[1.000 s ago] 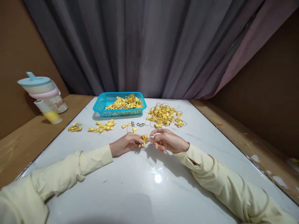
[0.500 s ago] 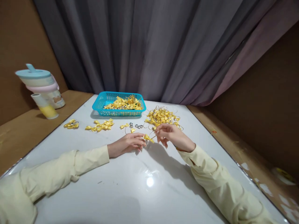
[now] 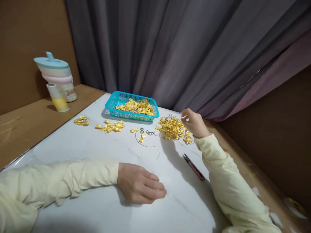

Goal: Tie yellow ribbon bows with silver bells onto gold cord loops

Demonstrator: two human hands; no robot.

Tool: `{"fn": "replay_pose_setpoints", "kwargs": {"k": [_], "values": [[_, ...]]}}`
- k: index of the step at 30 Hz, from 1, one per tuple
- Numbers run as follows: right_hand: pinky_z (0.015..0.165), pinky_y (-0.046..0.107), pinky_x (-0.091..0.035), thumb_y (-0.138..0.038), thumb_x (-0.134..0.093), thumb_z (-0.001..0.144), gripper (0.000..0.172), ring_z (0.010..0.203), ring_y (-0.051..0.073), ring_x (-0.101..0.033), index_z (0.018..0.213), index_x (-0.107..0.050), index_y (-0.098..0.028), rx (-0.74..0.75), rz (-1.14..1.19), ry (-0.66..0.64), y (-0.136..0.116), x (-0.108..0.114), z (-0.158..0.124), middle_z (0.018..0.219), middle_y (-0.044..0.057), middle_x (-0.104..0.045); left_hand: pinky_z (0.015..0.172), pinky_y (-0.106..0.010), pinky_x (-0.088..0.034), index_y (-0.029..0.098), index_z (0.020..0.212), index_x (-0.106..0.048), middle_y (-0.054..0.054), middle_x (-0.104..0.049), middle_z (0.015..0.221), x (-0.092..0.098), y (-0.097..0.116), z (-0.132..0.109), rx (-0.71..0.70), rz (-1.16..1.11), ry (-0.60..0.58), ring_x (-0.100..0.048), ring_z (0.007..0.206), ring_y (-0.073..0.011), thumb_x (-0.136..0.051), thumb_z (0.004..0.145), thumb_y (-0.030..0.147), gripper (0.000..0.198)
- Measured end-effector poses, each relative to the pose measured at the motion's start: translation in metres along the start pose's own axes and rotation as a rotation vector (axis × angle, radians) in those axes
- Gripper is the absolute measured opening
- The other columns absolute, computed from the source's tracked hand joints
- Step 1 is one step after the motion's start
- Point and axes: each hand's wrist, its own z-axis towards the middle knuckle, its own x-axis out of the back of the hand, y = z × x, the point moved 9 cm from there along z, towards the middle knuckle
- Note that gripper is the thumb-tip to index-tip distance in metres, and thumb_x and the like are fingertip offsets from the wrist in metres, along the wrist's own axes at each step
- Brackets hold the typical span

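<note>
Tease one bow gently from tangled yellow satin bow heap (image 3: 173, 129); right hand (image 3: 194, 123) half-curled, grasp unclear; left hand (image 3: 139, 186) flat, empty.

Left hand (image 3: 141, 186) flat, palm-down on table (image 3: 97, 152): underside hidden. Left sleeve (image 3: 60, 181) cut by left and bottom edges; right sleeve (image 3: 225, 184) cut by bottom edge. Right hand (image 3: 194, 123) at bow pile (image 3: 173, 129): fingertips curled, too small to tell whether anything pinched. Silver bits (image 3: 148, 132) beside pile too small to identify. Basket (image 3: 131, 115) contents tangled, single pieces unclear.
</note>
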Motion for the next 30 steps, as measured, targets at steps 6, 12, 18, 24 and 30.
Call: {"fn": "replay_pose_setpoints", "kwargs": {"k": [6,12,18,24,30], "values": [[0.06,0.023,-0.042,-0.01,-0.064,0.066,0.01,0.065,0.013,-0.054,0.072,-0.06,-0.016,0.248,0.031,-0.51,-0.031,-0.09,-0.089,0.071,0.002,-0.059,0.033,-0.026,-0.021,0.018,0.038,-0.038,0.001,-0.031,0.042,0.001,0.0,-0.001,0.067,0.085,-0.023,-0.028,0.038,-0.0101,-0.047,0.066,0.004,0.032],[0.061,0.026,-0.04,-0.023,-0.066,0.069,0.018,0.064,0.013,-0.047,0.08,-0.055,-0.015,0.135,0.114,-0.401,-0.009,-0.108,-0.102,0.079,0.004,-0.05,0.034,-0.025,-0.015,0.017,0.037,-0.038,0.001,-0.026,0.044,0.001,-0.005,-0.003,0.134,0.145,-0.025,-0.023,0.038,-0.0099,-0.046,0.061,0.006,0.027],[0.062,0.027,-0.038,-0.021,-0.061,0.07,0.013,0.066,0.014,-0.045,0.064,-0.05,-0.017,0.036,0.278,-0.407,-0.005,-0.118,-0.102,0.073,0.003,-0.049,0.036,-0.026,-0.015,0.017,0.039,-0.037,0.001,-0.027,0.045,-0.003,-0.008,-0.009,0.191,0.187,-0.036,-0.024,0.038,-0.0105,-0.044,0.062,0.005,0.027],[0.053,0.024,-0.037,-0.039,-0.059,0.073,0.025,0.055,0.01,-0.043,0.067,-0.047,-0.017,-0.009,0.404,-0.519,-0.007,-0.115,-0.105,0.061,0.0,-0.052,0.049,-0.03,-0.038,0.015,0.065,-0.051,-0.005,-0.049,0.061,-0.007,-0.058,-0.032,0.623,0.181,-0.175,-0.045,0.057,-0.0173,-0.041,0.073,0.005,0.017],[0.058,0.023,-0.037,-0.049,-0.068,0.066,0.04,0.059,0.009,-0.049,0.069,-0.045,-0.016,-0.127,0.766,-0.699,-0.02,-0.116,-0.11,0.062,-0.001,-0.056,0.089,-0.036,-0.041,0.013,0.106,-0.048,-0.012,-0.053,0.108,-0.001,-0.112,-0.074,1.259,-0.318,0.056,-0.048,0.104,-0.0217,-0.053,0.082,0.031,0.031]]}}
